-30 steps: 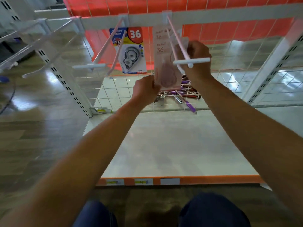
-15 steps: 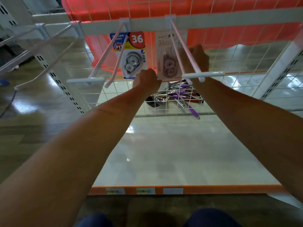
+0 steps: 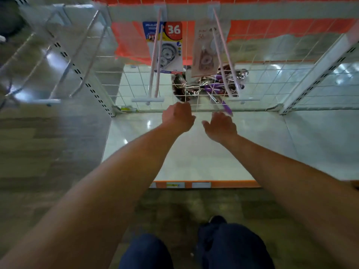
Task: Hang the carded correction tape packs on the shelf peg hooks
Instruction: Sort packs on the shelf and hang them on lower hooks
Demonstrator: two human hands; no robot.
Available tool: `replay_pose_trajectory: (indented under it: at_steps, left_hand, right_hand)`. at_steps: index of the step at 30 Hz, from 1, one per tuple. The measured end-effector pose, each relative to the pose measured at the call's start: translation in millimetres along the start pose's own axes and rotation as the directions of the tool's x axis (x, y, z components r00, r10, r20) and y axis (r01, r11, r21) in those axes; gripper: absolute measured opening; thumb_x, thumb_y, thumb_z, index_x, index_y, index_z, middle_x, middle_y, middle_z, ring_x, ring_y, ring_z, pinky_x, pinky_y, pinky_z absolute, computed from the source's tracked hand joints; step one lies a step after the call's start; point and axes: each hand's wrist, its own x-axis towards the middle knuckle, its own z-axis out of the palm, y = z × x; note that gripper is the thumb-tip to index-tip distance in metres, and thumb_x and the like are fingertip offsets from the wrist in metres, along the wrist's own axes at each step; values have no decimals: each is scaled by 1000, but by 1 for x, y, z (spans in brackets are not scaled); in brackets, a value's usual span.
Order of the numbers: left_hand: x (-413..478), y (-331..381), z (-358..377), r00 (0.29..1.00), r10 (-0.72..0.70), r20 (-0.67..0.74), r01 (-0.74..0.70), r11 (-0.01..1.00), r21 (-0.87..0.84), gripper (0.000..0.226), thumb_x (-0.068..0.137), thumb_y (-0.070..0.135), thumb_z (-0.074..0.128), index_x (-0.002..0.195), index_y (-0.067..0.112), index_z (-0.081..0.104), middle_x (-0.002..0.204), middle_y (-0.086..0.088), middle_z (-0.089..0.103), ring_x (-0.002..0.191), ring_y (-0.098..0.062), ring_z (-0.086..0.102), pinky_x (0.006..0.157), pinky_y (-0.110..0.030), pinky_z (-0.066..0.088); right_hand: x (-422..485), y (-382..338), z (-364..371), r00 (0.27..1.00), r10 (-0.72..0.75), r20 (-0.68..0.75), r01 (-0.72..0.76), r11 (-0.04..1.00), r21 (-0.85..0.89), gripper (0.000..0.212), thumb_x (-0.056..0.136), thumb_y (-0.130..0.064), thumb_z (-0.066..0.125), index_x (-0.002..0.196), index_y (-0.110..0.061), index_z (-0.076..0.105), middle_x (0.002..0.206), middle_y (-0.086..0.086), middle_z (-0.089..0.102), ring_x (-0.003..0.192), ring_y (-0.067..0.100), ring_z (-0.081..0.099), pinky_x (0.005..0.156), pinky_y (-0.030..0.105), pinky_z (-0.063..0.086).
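1. Cardboard-backed correction tape packs hang side by side under a white crossbar at the top of a shop shelf bay.
2. The left pack is blue, yellow and red, with a large white "36" on a red circle and a clear blister over round tape wheels. It sits far back on the left peg hook.
3. The right pack is pale pink with a small "36". It hangs far back on the right peg hook, close to the crossbar.
4. Each peg hook is a pair of pale pink prongs that slope toward the viewer and end at a short white bar.
5. The left hand and right hand hover below the front ends of the hooks, well apart from both packs.
6. The left hand shows its back, fingers loosely bent. The right hand is spread, thumb out. They are near each other and do not touch.
7. Behind the packs stands a wire grid backed by an orange-red sheet.
8. Low behind the grid lies a pile of purple and silver items, too blurred to name.
9. Below the hands lies the glossy white shelf base, with an orange strip along its front edge.
10. Slotted white posts frame the bay: the left upright and the right upright.
11. At the bottom are dark blue trousers over a wood-look floor.
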Motion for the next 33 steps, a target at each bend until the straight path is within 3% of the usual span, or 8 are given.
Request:
replay_pose_trajectory:
  at_steps: [5,9,15,18,25,30,33]
  left_hand:
    - [-66,11,-15,988,-20,155,16,1000,23,40,97,40,50,125,12,52,118,-10,60,108,-28,59,83,-36,48]
    - [-127,19,-47,971,55,231,-75,994,81,34,99,36,48,122,11,53,116,-9,61,106,-28,59,82,-35,47]
    - [-193,33,-135,946,114,304,-151,983,101,29,99,26,50,124,12,51,117,-9,59,108,-29,58,81,-34,44]
    - [-222,47,-188,952,127,278,-162,981,108,32,96,21,55,127,13,50,115,-8,60,105,-25,58,80,-33,45]
    - [-267,84,-318,953,271,133,-288,949,131,22,95,18,50,113,11,58,110,-11,63,99,-29,61,75,-37,46]
    - [-275,119,-387,938,344,-34,-333,925,180,22,93,13,48,110,11,62,105,-12,66,92,-32,65,66,-39,48]
    - [-268,145,-423,921,375,-108,-350,916,195,20,94,16,48,105,11,64,102,-12,67,90,-32,65,61,-36,42]
  right_hand:
    - [-76,-8,-22,984,-81,161,99,989,-106,48,98,-43,39,131,-9,47,131,13,52,120,32,49,93,42,44]
    - [-138,-17,-61,959,-135,251,172,976,-133,41,98,-38,42,126,-11,50,125,11,55,117,32,50,88,40,45]
    - [-213,-37,-146,955,-189,227,219,969,-115,35,97,-32,47,125,-11,51,124,10,56,115,29,52,93,41,45]
    - [-243,-53,-196,964,-206,168,221,972,-80,37,95,-27,52,129,-14,52,125,8,58,113,27,54,93,40,47]
    - [-295,-78,-322,974,-225,34,226,973,-40,26,90,-16,54,114,-9,57,112,11,61,105,29,56,85,40,48]
    - [-306,-76,-399,962,-222,-161,239,967,89,19,85,-8,50,98,-8,63,98,13,66,90,32,61,70,39,51]
    - [-302,-67,-441,946,-212,-246,251,958,137,15,84,-6,53,93,-6,65,93,13,68,86,33,63,63,34,45]
